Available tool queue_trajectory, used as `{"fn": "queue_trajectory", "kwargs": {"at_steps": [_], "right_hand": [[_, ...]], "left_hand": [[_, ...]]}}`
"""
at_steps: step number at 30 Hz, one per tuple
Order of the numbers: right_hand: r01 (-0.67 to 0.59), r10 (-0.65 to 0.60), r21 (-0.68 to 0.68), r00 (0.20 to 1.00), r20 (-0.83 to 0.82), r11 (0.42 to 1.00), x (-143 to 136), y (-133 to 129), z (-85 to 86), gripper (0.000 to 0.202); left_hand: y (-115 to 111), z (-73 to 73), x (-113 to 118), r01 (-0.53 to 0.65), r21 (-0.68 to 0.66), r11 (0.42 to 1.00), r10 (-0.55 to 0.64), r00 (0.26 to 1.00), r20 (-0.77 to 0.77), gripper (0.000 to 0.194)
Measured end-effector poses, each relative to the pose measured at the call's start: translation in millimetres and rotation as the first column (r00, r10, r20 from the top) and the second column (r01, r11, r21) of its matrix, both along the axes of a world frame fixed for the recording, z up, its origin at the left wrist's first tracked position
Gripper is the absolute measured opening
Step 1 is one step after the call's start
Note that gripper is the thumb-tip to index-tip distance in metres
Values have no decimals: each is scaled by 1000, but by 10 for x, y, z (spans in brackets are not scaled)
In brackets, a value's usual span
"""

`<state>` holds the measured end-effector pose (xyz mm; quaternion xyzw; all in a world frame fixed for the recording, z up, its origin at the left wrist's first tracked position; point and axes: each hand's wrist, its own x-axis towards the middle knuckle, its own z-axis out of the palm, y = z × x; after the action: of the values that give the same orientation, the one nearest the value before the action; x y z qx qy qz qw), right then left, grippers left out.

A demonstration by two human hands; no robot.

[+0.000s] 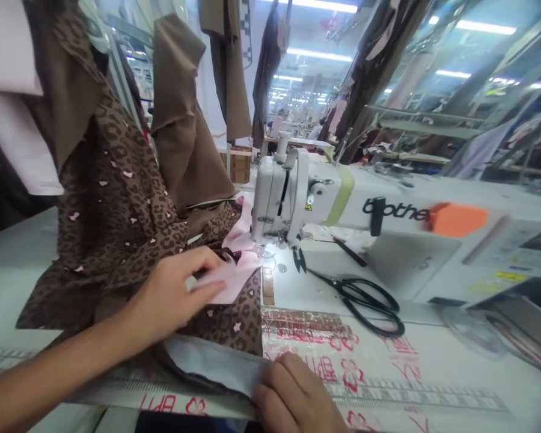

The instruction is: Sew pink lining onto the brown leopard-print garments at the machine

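Observation:
Brown leopard-print fabric [117,210] with small pink marks lies bunched on the left of the sewing table, its edge close to the needle area of a white sewing machine [275,198]. My left hand [175,294] pinches a pale pink fabric piece [229,282] between thumb and fingers, on top of the print. Lower down, near the table's front edge, my right hand [293,394] is closed on the end of a light grey-blue fabric strip [216,364], which runs left under the print. My right hand is slightly blurred.
Black scissors [369,304] lie right of the needle area, beside a dark slim tool [349,251]. A printed ruler [415,394] runs along the front of the table. Brown fabric pieces [180,108] hang behind at the left. An orange piece [460,219] is on the machine body.

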<state>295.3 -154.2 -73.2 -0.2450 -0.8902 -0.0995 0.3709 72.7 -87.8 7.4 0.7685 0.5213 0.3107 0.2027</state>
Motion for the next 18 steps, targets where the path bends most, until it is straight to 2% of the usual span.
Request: {"fn": "queue_trajectory", "kwargs": {"at_steps": [1, 2, 3, 4, 6, 8, 10, 14, 18], "right_hand": [[-2, 2, -8, 1000, -7, 1000, 0, 5, 4, 31], [-5, 5, -10, 1000, -17, 1000, 2, 8, 9, 31], [-12, 12, -9, 1000, -28, 1000, 6, 9, 13, 31], [-19, 18, -17, 999, -33, 1000, 11, 7, 16, 30], [-37, 36, -43, 999, -28, 998, 23, -3, 15, 29], [-48, 47, -72, 999, -16, 996, 32, -16, 6, 29], [-52, 52, -78, 999, -10, 996, 36, -22, -10, 30], [-37, 36, -37, 999, -35, 999, 46, 1, -15, 33], [-20, 20, 8, 999, -31, 1000, 59, 38, 52, 30]], "left_hand": [[-90, 18, 44, 147, 109, 983, -142, 989, -45, 8], [-173, 15, 85, 296, 185, 937, -276, 953, -125, 12], [-239, -10, 121, 411, 217, 885, -367, 905, -217, 26], [-284, -55, 149, 470, 210, 857, -402, 866, -297, 42], [-300, -180, 187, 454, 187, 871, -356, 846, -398, 64], [-228, -307, 220, 369, 194, 909, -262, 868, -423, 65], [-109, -396, 266, 335, 219, 917, -214, 873, -438, 63], [125, -426, 336, 460, 231, 857, -320, 828, -460, 47], [288, -371, 197, 551, 254, 795, -407, 795, -450, 35]]}}
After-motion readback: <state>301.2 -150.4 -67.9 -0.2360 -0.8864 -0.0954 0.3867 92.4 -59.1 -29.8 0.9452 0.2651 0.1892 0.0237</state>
